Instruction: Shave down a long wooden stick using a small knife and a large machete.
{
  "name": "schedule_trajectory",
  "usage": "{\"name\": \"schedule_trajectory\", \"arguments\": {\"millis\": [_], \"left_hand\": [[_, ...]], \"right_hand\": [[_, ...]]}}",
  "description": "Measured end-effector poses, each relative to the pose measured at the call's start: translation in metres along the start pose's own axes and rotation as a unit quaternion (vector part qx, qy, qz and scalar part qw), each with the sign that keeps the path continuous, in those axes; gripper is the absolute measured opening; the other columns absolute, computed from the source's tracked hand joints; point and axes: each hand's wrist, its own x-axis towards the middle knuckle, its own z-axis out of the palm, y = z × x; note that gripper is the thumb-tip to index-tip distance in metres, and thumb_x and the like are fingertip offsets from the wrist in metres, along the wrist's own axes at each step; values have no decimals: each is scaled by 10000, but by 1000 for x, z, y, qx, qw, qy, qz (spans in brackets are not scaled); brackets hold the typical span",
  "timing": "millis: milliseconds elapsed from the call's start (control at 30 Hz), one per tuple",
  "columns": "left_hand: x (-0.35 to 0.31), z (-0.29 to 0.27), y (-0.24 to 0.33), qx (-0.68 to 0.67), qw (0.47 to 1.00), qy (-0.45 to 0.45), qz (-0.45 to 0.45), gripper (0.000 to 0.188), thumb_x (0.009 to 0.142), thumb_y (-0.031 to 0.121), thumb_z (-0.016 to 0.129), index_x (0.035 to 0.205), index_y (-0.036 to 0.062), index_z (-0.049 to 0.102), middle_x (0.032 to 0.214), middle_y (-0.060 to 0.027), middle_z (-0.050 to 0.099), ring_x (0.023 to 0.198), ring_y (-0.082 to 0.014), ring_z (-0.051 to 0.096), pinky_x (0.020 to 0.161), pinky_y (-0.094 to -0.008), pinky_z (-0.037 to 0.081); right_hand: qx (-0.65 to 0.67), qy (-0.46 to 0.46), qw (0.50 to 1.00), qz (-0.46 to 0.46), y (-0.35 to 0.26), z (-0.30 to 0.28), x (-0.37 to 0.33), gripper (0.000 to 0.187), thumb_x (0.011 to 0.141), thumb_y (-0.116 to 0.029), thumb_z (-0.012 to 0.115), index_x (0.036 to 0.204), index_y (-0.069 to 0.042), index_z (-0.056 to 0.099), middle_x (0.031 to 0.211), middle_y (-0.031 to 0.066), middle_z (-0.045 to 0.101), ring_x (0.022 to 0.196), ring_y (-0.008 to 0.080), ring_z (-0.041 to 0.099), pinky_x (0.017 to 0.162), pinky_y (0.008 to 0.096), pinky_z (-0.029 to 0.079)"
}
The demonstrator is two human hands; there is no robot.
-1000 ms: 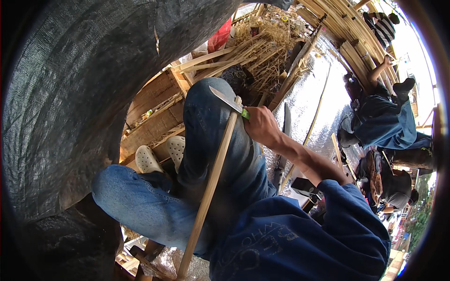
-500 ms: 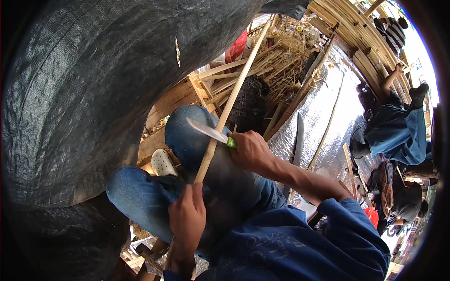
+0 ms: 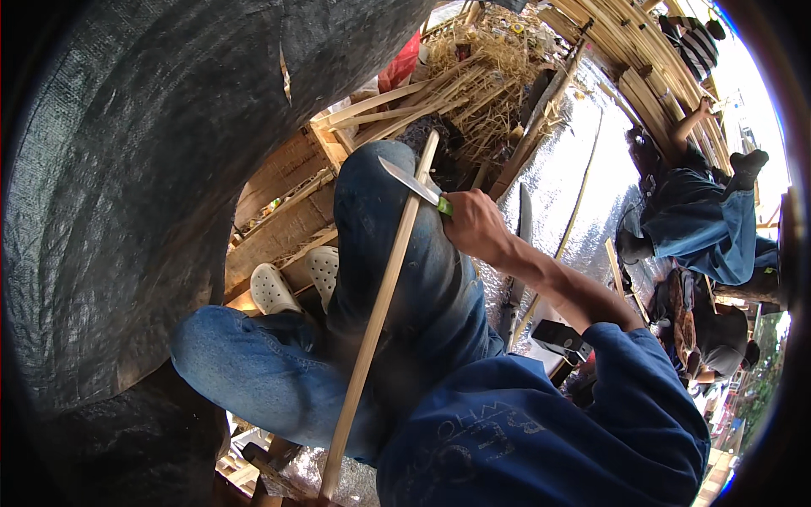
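My right hand (image 3: 480, 226) is closed around the green handle of a knife (image 3: 408, 181). The blade crosses a long, narrow wooden strip (image 3: 377, 319) near its far end and appears to touch it. The strip slants over my jeans-clad legs, from beside my raised knee (image 3: 372, 190) down to the lower edge of the picture. My left hand is out of sight; the strip's near end runs to the bottom edge.
A dark tarp (image 3: 144, 186) hangs along the left. Wood shavings (image 3: 507, 63) and split strips (image 3: 414, 106) lie ahead. A long dark blade (image 3: 524, 220) rests on silvery sheeting (image 3: 612, 182) at right. Another person's legs (image 3: 701, 224) extend there.
The strip has been drawn back toward me, so its far end now lies close to the knife. My left hand has dropped out of view, while the right still holds the knife.
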Motion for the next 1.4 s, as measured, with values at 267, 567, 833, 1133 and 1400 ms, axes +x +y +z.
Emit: {"name": "schedule_trajectory", "arguments": {"millis": [267, 567, 833, 1133, 1400], "left_hand": [[1, 20, -4, -102, 994, 29, -14, 283, 928, 290, 544, 773, 60, 603, 608, -158, 567, 521, -350, 540, 475, -433, 412], [166, -27, 182, -123, 955, 184, 197, 217, 947, 192, 504, 769, 72, 539, 603, -165, 581, 555, -346, 597, 466, -426, 441], [128, -24, 148, -62, 977, 121, 164, 252, 941, 208, 513, 755, 41, 546, 547, -158, 544, 526, -367, 569, 483, -446, 394], [-14, 1, -1, -43, 998, 0, -51, 266, 930, 248, 532, 758, 50, 574, 582, -156, 557, 526, -361, 551, 483, -446, 398], [12, 20, 9, -73, 991, 107, 34, 280, 927, 281, 542, 770, 57, 599, 601, -159, 565, 514, -354, 534, 476, -436, 411]], "right_hand": [[20, -8, 999, 26, -4, 1, -7, 128, 738, -97, 557, 792, -13, 637, 692, 228, 605, 675, 413, 607, 621, 464, 494], [69, -76, 992, -75, -64, 10, -24, 283, 739, -88, 544, 977, 6, 664, 685, 233, 615, 627, 385, 621, 594, 440, 508], [42, -69, 997, -6, -36, 4, -8, 139, 738, -91, 536, 804, -18, 634, 636, 224, 594, 628, 397, 614, 589, 459, 499], [38, -17, 999, 5, -5, 9, 1, 122, 716, -84, 554, 764, -2, 632, 661, 229, 595, 668, 423, 596, 600, 461, 492], [40, -60, 997, -29, -25, 8, -15, 200, 721, -115, 549, 859, -14, 653, 691, 223, 617, 705, 398, 620, 650, 445, 512]]}}
